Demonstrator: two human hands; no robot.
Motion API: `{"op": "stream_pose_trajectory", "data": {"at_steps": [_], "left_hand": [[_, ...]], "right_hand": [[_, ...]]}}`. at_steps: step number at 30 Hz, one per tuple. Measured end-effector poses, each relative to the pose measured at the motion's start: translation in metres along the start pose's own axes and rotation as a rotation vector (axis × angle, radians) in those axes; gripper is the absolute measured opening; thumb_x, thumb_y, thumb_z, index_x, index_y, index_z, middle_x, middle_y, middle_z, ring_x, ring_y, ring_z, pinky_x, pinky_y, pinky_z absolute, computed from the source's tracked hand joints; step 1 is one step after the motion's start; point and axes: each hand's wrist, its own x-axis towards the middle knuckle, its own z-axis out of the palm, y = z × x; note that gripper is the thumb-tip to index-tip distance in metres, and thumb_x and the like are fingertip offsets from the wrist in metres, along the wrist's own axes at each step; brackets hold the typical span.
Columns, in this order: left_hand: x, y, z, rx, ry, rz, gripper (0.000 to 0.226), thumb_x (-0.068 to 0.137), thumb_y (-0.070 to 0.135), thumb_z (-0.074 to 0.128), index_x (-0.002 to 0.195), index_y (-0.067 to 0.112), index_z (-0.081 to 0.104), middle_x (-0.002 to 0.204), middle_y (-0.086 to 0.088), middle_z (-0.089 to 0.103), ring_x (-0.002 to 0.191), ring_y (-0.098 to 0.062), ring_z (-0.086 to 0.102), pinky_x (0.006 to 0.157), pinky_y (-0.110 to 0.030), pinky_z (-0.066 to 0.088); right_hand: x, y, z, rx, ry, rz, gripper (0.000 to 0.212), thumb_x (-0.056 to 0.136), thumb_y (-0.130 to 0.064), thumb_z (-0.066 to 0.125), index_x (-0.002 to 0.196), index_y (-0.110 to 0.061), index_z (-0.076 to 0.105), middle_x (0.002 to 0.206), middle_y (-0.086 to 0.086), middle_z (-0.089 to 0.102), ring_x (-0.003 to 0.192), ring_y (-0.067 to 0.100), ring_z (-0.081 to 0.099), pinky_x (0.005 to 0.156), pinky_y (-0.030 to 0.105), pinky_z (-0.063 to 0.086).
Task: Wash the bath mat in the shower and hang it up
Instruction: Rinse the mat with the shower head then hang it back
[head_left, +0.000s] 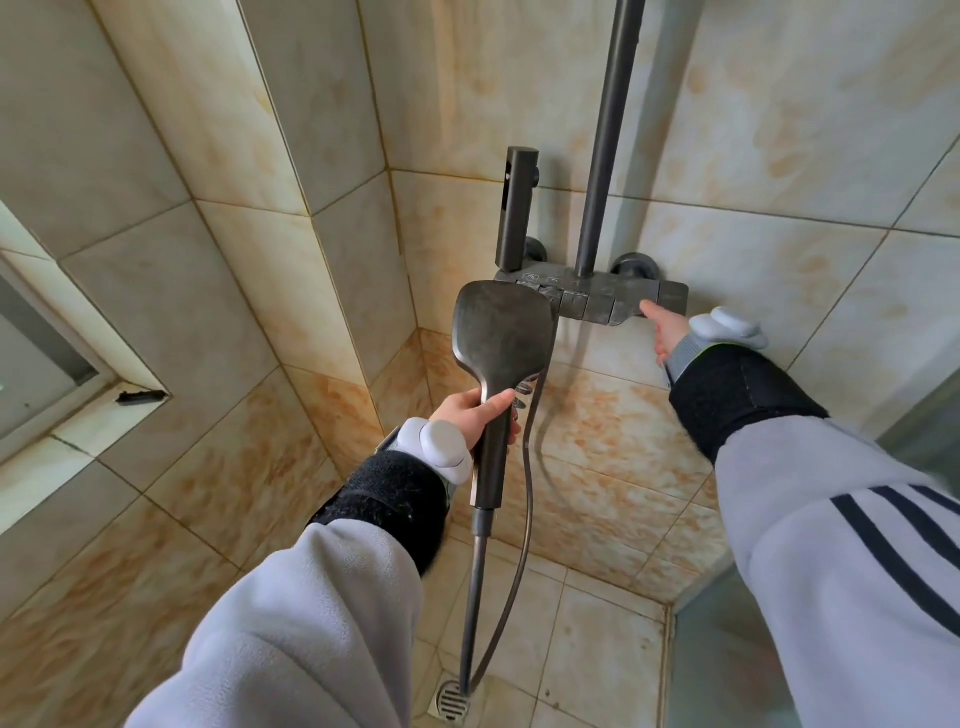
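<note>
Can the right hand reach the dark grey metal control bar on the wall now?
Probably yes: the right hand already has a fingertip at the front edge of the dark grey metal control bar, and nothing stands between them.

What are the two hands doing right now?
Left hand: closed around the shower head handle.
Right hand: holding nothing, fingertip on the control bar.

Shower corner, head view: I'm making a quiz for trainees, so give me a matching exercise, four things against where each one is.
Things:
1. handheld shower head
2. right hand
3. floor drain
4. spray gun

Places:
A. set in the floor tiles
B. fingertip on the mixer bar
C. gripped in the left hand
D. upright in its holder above the mixer's left end

Pairs: 1-C, 2-B, 3-A, 4-D
</note>
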Motion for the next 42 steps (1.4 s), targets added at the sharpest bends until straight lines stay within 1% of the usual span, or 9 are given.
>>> {"op": "stream_pose_trajectory", "data": {"at_steps": [3, 9, 14, 22, 28, 31, 35, 37, 42], "left_hand": [[-0.002, 0.004, -0.003, 0.078, 0.007, -0.007, 0.015, 0.093, 0.025, 0.058, 0.084, 0.013, 0.059, 0.076, -0.001, 0.062, 0.066, -0.014, 0.060, 0.064, -0.023, 0.055], [-0.021, 0.027, 0.005, 0.255, -0.036, 0.084, 0.031, 0.090, 0.033, 0.060, 0.108, 0.009, 0.062, 0.105, -0.013, 0.069, 0.097, -0.029, 0.067, 0.096, -0.041, 0.051], [-0.045, 0.051, 0.019, 0.470, -0.076, 0.190, 0.036, 0.090, 0.043, 0.056, 0.103, 0.010, 0.060, 0.107, -0.015, 0.067, 0.099, -0.030, 0.064, 0.097, -0.042, 0.050], [-0.068, 0.071, 0.046, 0.550, -0.154, 0.259, 0.046, 0.091, 0.043, 0.054, 0.113, 0.003, 0.059, 0.105, -0.014, 0.066, 0.105, -0.034, 0.064, 0.096, -0.045, 0.050], [-0.064, 0.092, 0.065, 0.444, -0.149, 0.249, 0.043, 0.094, 0.038, 0.052, 0.119, 0.003, 0.055, 0.099, -0.007, 0.058, 0.091, -0.022, 0.057, 0.069, -0.024, 0.050], [-0.053, 0.102, 0.073, 0.433, -0.134, 0.244, 0.038, 0.093, 0.041, 0.052, 0.114, 0.009, 0.054, 0.100, -0.008, 0.062, 0.094, -0.024, 0.062, 0.075, -0.030, 0.053], [-0.035, 0.104, 0.078, 0.350, -0.159, 0.184, 0.026, 0.093, 0.034, 0.054, 0.095, 0.009, 0.052, 0.084, -0.004, 0.064, 0.069, -0.016, 0.068, 0.076, -0.034, 0.057], [-0.024, 0.103, 0.080, 0.340, -0.153, 0.170, 0.026, 0.093, 0.032, 0.054, 0.098, 0.007, 0.052, 0.084, -0.005, 0.064, 0.077, -0.023, 0.067, 0.087, -0.042, 0.055], [-0.001, 0.105, 0.077, 0.365, -0.106, 0.128, 0.026, 0.093, 0.035, 0.054, 0.089, 0.010, 0.052, 0.098, -0.014, 0.069, 0.090, -0.030, 0.068, 0.078, -0.035, 0.054]], "right_hand": [[-0.022, 0.005, 0.007, -0.162, -0.081, 0.040, 0.044, 0.095, -0.049, 0.045, 0.068, -0.014, 0.042, 0.063, 0.000, 0.035, 0.027, 0.004, 0.039, 0.027, 0.011, 0.025], [-0.107, 0.018, 0.040, -0.329, -0.358, -0.093, 0.020, 0.093, -0.033, 0.057, 0.095, -0.014, 0.063, 0.088, 0.000, 0.062, 0.079, 0.015, 0.061, 0.073, 0.025, 0.051], [-0.146, -0.003, 0.039, 0.040, -0.308, -0.181, 0.026, 0.090, 0.006, 0.045, 0.073, -0.009, 0.056, 0.076, 0.008, 0.057, 0.073, 0.015, 0.059, 0.070, 0.027, 0.050], [-0.173, -0.010, 0.006, 0.101, -0.273, -0.170, 0.011, 0.085, -0.027, 0.070, 0.090, -0.020, 0.064, 0.076, -0.006, 0.063, 0.079, 0.010, 0.060, 0.079, 0.024, 0.048], [-0.162, -0.034, -0.010, 0.096, -0.229, -0.202, 0.013, 0.081, -0.029, 0.074, 0.083, -0.021, 0.062, 0.076, -0.006, 0.064, 0.075, 0.007, 0.059, 0.068, 0.018, 0.049], [-0.147, -0.047, -0.024, 0.073, -0.219, -0.196, 0.026, 0.081, -0.041, 0.071, 0.088, -0.018, 0.061, 0.083, -0.002, 0.064, 0.076, 0.010, 0.062, 0.066, 0.019, 0.052], [-0.112, -0.043, -0.045, 0.046, -0.082, -0.107, 0.043, 0.087, -0.057, 0.055, 0.075, -0.015, 0.052, 0.080, 0.000, 0.056, 0.061, 0.009, 0.056, 0.051, 0.013, 0.046], [-0.087, -0.036, -0.051, 0.037, -0.012, -0.080, 0.042, 0.090, -0.053, 0.052, 0.076, -0.014, 0.050, 0.083, 0.002, 0.052, 0.056, 0.009, 0.055, 0.041, 0.013, 0.042], [-0.035, -0.022, -0.047, -0.041, -0.032, 0.045, 0.043, 0.093, -0.044, 0.054, 0.070, -0.013, 0.037, 0.067, 0.002, 0.036, 0.052, 0.014, 0.041, 0.025, 0.003, 0.025]]}}
